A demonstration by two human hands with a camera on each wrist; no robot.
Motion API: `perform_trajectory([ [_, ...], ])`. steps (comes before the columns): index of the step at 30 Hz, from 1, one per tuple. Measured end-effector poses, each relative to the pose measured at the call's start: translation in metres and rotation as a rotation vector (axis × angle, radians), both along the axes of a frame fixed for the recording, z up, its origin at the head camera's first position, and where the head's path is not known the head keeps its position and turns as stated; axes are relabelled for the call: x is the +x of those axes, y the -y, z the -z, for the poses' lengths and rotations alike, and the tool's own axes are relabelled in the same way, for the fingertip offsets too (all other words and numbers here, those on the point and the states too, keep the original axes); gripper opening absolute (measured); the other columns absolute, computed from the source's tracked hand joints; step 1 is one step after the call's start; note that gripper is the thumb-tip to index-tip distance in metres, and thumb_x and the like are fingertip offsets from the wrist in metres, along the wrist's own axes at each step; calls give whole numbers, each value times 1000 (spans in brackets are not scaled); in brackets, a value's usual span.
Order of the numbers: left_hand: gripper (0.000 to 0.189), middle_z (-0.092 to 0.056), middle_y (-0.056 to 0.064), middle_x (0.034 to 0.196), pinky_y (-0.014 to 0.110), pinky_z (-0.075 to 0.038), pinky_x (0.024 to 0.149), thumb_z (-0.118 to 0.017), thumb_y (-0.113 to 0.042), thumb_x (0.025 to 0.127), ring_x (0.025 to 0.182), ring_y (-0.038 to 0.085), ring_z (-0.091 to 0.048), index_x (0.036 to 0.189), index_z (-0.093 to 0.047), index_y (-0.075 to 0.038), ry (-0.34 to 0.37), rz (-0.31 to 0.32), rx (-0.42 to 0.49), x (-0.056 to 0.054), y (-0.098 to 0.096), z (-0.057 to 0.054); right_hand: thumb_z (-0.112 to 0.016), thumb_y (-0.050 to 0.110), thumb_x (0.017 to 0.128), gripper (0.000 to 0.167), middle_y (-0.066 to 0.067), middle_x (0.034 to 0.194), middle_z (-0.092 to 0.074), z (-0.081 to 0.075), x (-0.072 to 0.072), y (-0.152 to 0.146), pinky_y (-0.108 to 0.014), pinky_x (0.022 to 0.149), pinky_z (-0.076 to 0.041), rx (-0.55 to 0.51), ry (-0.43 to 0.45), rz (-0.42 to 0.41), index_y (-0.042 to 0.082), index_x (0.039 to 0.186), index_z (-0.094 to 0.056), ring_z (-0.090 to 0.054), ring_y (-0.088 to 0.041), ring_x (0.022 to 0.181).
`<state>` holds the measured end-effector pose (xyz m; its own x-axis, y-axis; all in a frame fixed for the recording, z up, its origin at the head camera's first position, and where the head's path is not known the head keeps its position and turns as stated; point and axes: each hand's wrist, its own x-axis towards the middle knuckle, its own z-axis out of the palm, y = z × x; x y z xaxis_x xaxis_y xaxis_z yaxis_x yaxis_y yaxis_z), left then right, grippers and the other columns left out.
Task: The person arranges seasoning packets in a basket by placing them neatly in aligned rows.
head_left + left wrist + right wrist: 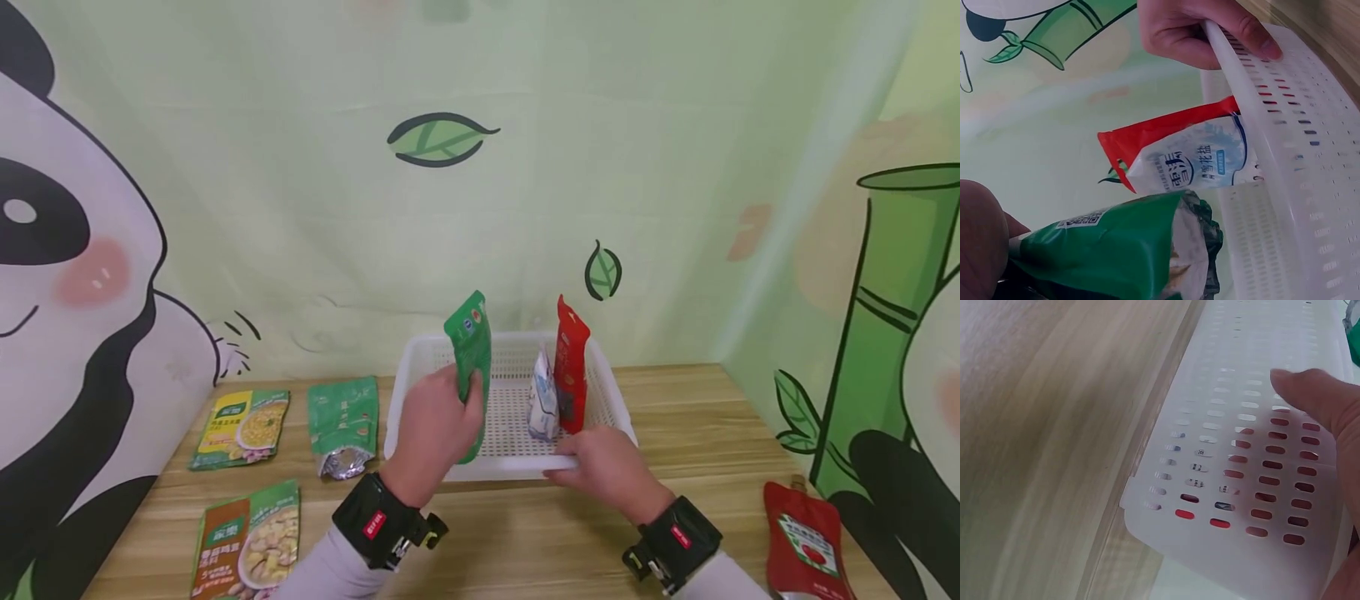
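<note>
My left hand (438,421) pinches a green pouch (471,350) and holds it upright over the left part of the white perforated basket (510,468). In the left wrist view the same green pouch (1110,250) shows a silvery crinkled end. My right hand (603,467) grips the basket's near rim, with the thumb (1310,394) along the outer wall and the other fingers over the rim. A red packet (572,367) and a white-and-blue packet (543,400) stand side by side in the right part of the basket.
Left of the basket lie a green pouch with a silvery end (343,425), a yellow-green food packet (240,427) and a brown-green food packet (247,542). A red spouted pouch (806,537) lies at the right. A printed curtain (300,167) hangs behind the wooden table (675,408).
</note>
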<state>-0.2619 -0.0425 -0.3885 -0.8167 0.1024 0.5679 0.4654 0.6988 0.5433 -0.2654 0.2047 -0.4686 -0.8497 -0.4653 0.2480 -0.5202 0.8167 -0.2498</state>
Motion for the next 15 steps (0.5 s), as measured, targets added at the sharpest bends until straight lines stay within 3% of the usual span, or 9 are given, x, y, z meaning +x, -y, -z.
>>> perform_trajectory([
  [3, 39, -39, -5, 55, 26, -29, 42, -59, -17, 106, 46, 10, -39, 68, -53, -10, 41, 0, -19, -9, -2, -1, -94, 25, 83, 14, 11, 71, -71, 3, -1, -2, -21, 57, -42, 9, -78, -30, 17, 83, -83, -51, -5, 61],
  [7, 42, -39, -5, 57, 27, -31, 43, -56, -19, 108, 48, 12, -41, 67, -49, -13, 121, -5, -44, -22, -4, -2, -92, 21, 83, 21, 12, 66, -68, 7, -2, -4, -22, 54, -40, 24, -162, -69, 20, 73, -74, -49, -4, 57],
  [15, 41, -48, -2, 54, 28, -42, 42, -50, -20, 109, 46, 14, -52, 68, -51, -13, 307, -12, -94, -49, -9, -1, -92, 21, 83, 23, 11, 65, -68, 6, -3, -5, -23, 53, -40, 39, -193, -83, 21, 71, -71, -50, -4, 57],
])
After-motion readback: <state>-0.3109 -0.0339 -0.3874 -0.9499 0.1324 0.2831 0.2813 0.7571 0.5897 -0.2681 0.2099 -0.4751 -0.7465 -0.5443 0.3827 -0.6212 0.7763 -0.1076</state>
